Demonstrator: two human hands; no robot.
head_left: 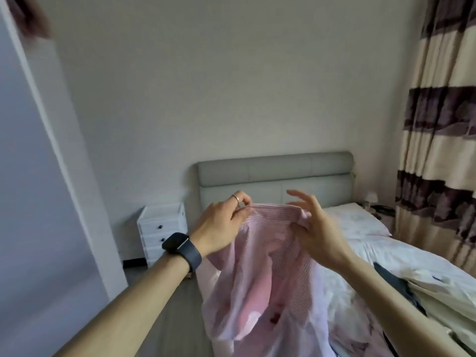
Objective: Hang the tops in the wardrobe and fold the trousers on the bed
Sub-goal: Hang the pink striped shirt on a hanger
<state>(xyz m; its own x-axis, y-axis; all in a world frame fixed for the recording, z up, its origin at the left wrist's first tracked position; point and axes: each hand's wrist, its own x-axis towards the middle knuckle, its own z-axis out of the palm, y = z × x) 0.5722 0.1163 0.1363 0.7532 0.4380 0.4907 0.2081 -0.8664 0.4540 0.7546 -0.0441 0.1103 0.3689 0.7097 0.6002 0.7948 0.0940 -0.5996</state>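
A pink striped top hangs in the air in front of me, above the near left corner of the bed. My left hand, with a ring and a dark watch on the wrist, pinches the top's upper edge at the left. My right hand holds the upper edge at the right with thumb and lower fingers, while its upper fingers are spread. A dark garment lies on the bed at the right, partly under a pale cover.
A white panel, perhaps the wardrobe's side, fills the left. A white bedside drawer unit stands beside the grey headboard. Striped curtains hang at the right. A pillow lies at the bed's head.
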